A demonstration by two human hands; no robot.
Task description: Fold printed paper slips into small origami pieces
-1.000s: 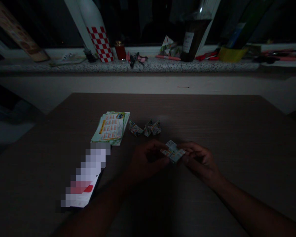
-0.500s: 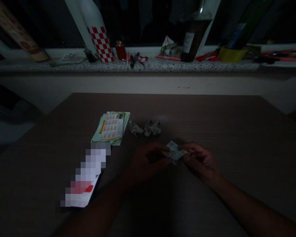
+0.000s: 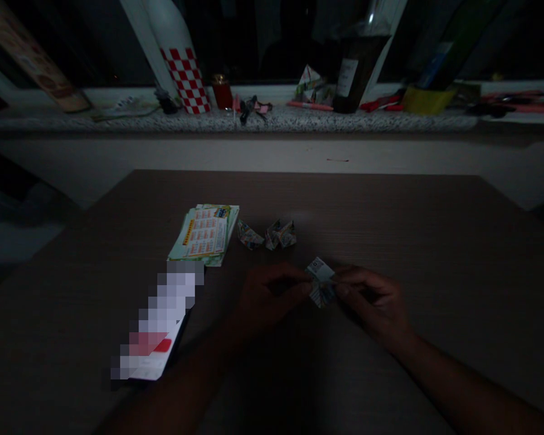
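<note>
A small folded piece of printed paper (image 3: 321, 296) is held between my two hands, a little above the table. My left hand (image 3: 272, 296) pinches its left side between thumb and forefinger. On the other side, my right hand (image 3: 374, 299) grips the right edge with thumb and fingertips. A pale flap with a small printed mark points away from me. Beyond the hands stand several small folded paper shapes, one (image 3: 250, 235) on the left and a pair (image 3: 281, 235) close beside it. To their left lies a stack of printed paper slips (image 3: 206, 235).
A phone (image 3: 163, 326) with a lit, blurred screen lies on the table (image 3: 390, 223) at the left. Behind it runs a speckled stone sill (image 3: 299, 122) bearing a red-and-white checkered bottle (image 3: 188, 78), a dark bottle (image 3: 351, 78), a red jar (image 3: 222, 93) and clutter.
The folded paper has opened and turned between my fingers: its wide, pointed sides have drawn in, and a striped lower flap shows. Both hands stay in nearly the same place.
</note>
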